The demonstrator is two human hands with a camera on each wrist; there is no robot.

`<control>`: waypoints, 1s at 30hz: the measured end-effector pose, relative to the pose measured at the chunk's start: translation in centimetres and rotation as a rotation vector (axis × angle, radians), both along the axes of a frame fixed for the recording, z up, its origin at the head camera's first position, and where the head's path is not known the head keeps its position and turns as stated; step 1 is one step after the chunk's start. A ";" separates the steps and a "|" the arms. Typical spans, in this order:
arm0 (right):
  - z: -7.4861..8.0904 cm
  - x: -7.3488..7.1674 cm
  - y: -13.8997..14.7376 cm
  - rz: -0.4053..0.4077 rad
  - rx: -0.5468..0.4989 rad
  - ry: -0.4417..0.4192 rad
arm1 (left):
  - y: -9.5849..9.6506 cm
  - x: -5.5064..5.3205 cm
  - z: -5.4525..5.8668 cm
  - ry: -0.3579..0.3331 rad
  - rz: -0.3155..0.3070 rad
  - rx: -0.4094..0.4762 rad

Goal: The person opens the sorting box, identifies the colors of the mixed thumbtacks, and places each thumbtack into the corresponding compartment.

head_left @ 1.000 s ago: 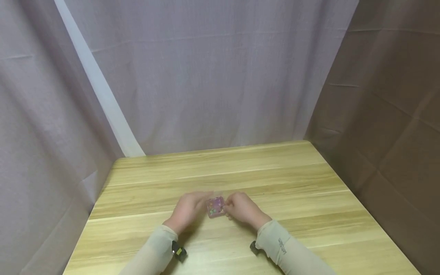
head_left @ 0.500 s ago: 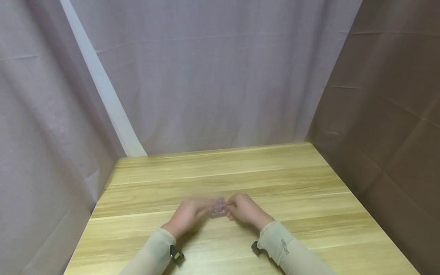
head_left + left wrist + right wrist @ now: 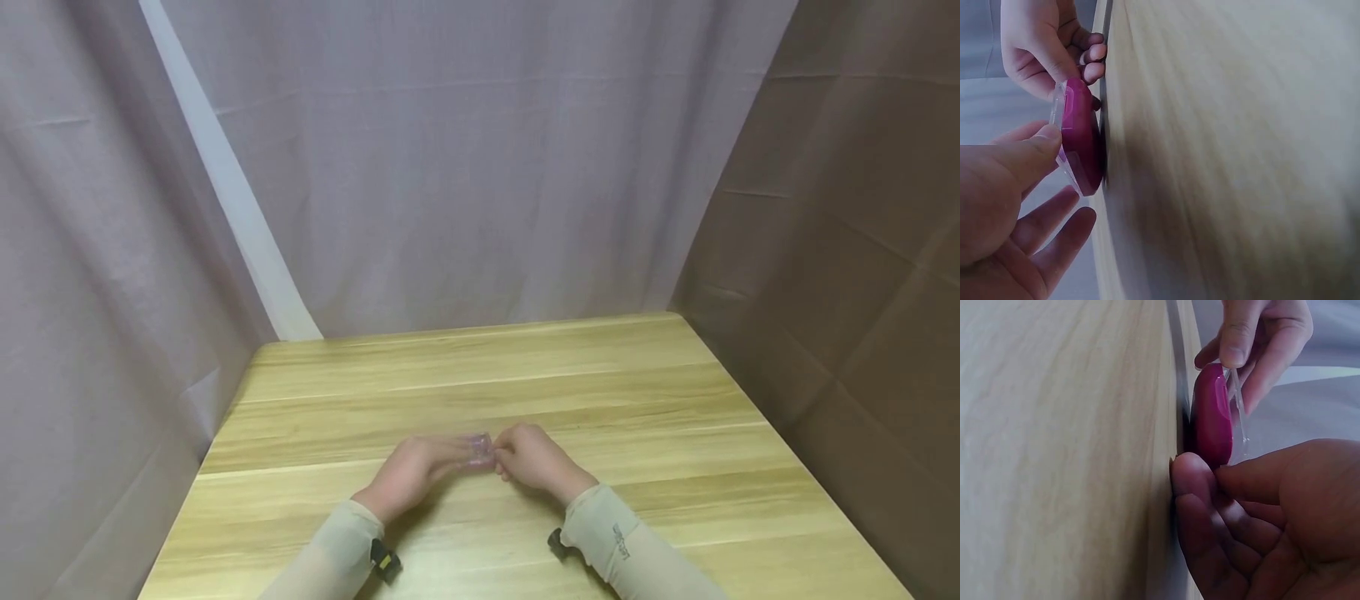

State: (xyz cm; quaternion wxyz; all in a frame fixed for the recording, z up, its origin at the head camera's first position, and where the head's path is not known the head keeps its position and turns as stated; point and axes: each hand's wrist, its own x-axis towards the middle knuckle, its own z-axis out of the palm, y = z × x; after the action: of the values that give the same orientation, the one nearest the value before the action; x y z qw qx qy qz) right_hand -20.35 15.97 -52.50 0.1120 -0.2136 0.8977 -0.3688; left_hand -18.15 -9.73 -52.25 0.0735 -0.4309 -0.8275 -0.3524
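Note:
A small pink plastic box (image 3: 480, 451) with a clear hinged lid (image 3: 1057, 112) lies low over the table between both hands. My left hand (image 3: 420, 467) is on its left side, thumb and index finger at the lid; the other fingers spread loosely (image 3: 1066, 240). From the right, my right hand (image 3: 536, 457) pinches the box's end between thumb and index finger, the remaining fingers curled near the tabletop. The lid stands slightly apart from the deep pink base (image 3: 1211, 422) in the right wrist view. What lies inside is blurred and partly covered by the left fingers.
A light wood-grain table (image 3: 480, 375) spreads around the hands. Grey curtains (image 3: 480, 167) hang behind it and at the left, with a darker one (image 3: 847, 250) at the right. A pale strip (image 3: 225, 171) runs down the left curtain.
My left fingers have come over the box from its far left, bringing the clear lid down toward the base. Coloured bits inside, visible earlier, are now obscured. The right hand keeps its hold.

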 end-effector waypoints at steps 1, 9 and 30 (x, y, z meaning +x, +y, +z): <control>0.0 0.0 0.0 0.000 0.003 0.003 | 0.0 0.1 0.0 -0.002 0.006 0.003; -0.2 -0.1 -0.3 -0.008 0.055 0.065 | -0.2 0.2 -0.5 -0.036 0.063 -0.017; -0.2 -0.3 -0.6 -0.029 0.060 0.092 | 0.3 0.1 -0.6 -0.034 0.263 -0.208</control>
State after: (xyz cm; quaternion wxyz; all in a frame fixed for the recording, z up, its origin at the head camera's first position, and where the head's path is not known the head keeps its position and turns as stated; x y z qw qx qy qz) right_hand -20.68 15.35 -52.69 0.0714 -0.2138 0.9155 -0.3332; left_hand -18.05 -9.45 -52.89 0.0601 -0.3180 -0.9099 -0.2594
